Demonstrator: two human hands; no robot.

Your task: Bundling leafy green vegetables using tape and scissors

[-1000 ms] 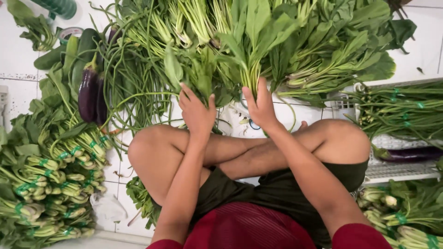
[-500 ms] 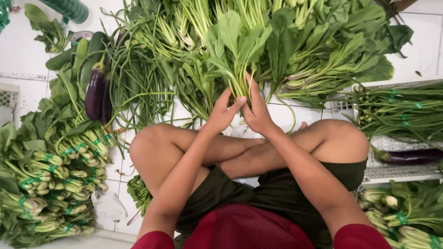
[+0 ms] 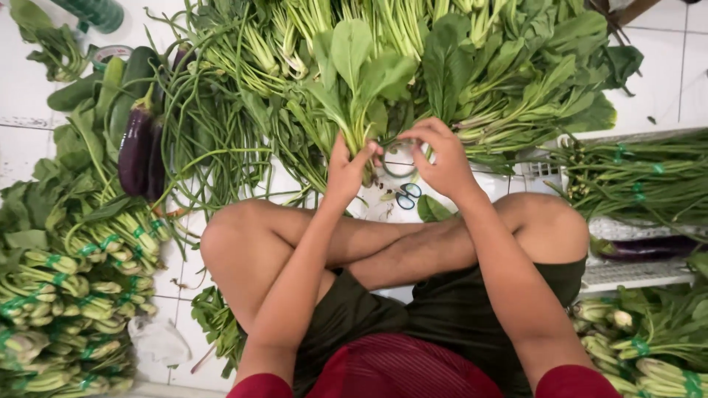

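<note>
I sit cross-legged on a white tiled floor. My left hand (image 3: 345,168) grips the stems of a bunch of leafy greens (image 3: 354,70), whose leaves stand up and away from me. My right hand (image 3: 442,158) is close beside it and holds a small ring-shaped roll of tape (image 3: 398,159) against the stems. Blue-handled scissors (image 3: 405,196) lie on the floor just below both hands, in front of my crossed legs.
Loose greens (image 3: 509,81) are piled ahead. To the left lie dark eggplants (image 3: 136,147), long beans (image 3: 199,140) and several tied bundles (image 3: 66,295). On the right are tied long beans (image 3: 641,177), another eggplant (image 3: 641,248), a white crate (image 3: 627,274) and more bundles (image 3: 649,350).
Both hands came off the pile and together. The left hand gathered a bunch of greens by the stems, and the right hand now holds the tape roll at the stems.
</note>
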